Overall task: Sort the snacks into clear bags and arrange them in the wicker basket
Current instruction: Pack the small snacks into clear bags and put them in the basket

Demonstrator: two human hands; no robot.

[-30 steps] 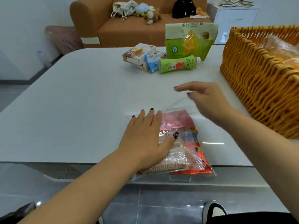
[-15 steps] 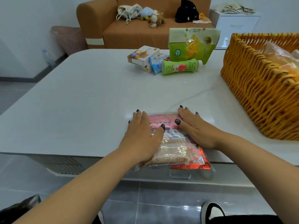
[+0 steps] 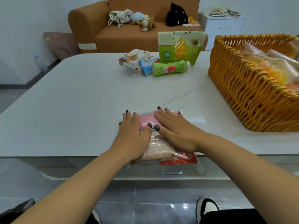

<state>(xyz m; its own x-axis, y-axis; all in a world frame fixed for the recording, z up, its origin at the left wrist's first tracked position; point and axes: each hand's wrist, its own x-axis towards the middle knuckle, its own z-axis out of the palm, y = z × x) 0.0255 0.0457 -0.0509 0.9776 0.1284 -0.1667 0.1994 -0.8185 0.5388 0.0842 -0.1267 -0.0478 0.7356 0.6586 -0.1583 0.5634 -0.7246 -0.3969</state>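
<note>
The left hand is laid flat, fingers straight and together, on the left part of a clear bag at the near edge of the tabletop. The right hand is pressed flat on the bag's right part, fingers slightly spread, its thumb tip touching the left thumb. Nothing is gripped by either hand; both forearms are stretched forward from the near edge and converge on the bag. Inside the bag a pink packet, a wafer pack and a red packet are seen, the bag's near end overhanging the edge. Near the far edge lie small boxes, a blue packet, a green bottle on its side and an upright green pouch. At the right edge stands the wicker basket, with filled clear bags inside.
</note>
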